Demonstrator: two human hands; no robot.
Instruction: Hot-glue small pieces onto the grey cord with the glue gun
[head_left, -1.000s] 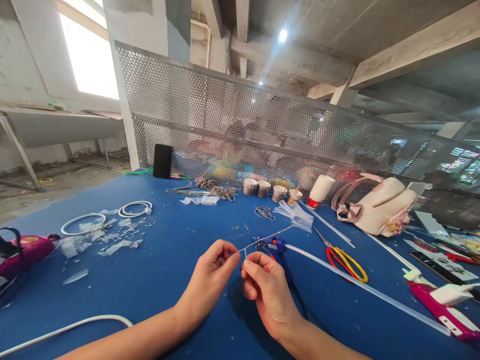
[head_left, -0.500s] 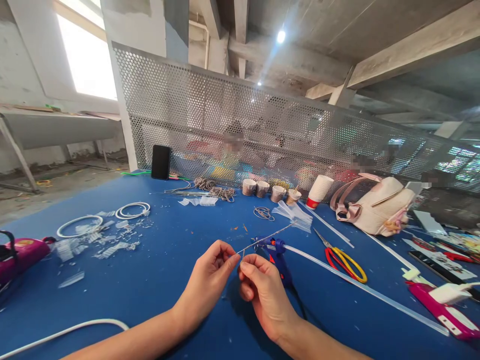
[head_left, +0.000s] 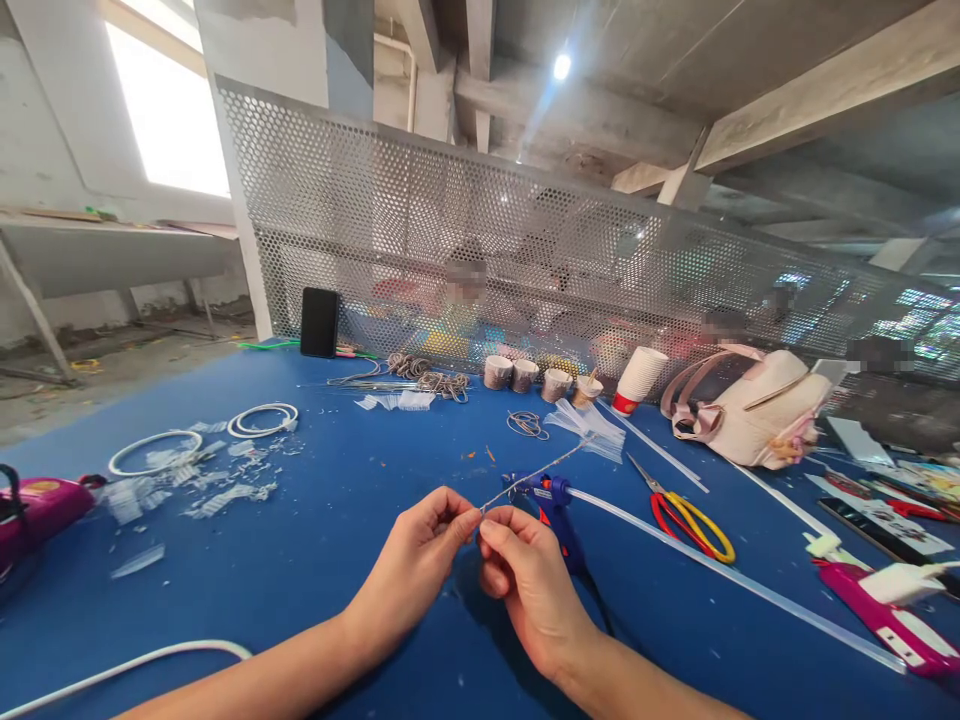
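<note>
The flat counter (head_left: 322, 560) is deep blue, flecked with white specks. The thin, twisted stem (head_left: 555, 462) is mottled grey-brown. The plastic glue gun (head_left: 553, 490) is dark blue with a red trigger; the long-handled metal scissors (head_left: 660, 493) have one red handle and one yellow. Stacked paper cups (head_left: 641, 375) are white, red at the rim end. The soft fabric backpack (head_left: 772, 400) is cream with pink straps, the perforated metal screen (head_left: 330, 180) grey, patterned with round holes.
</note>
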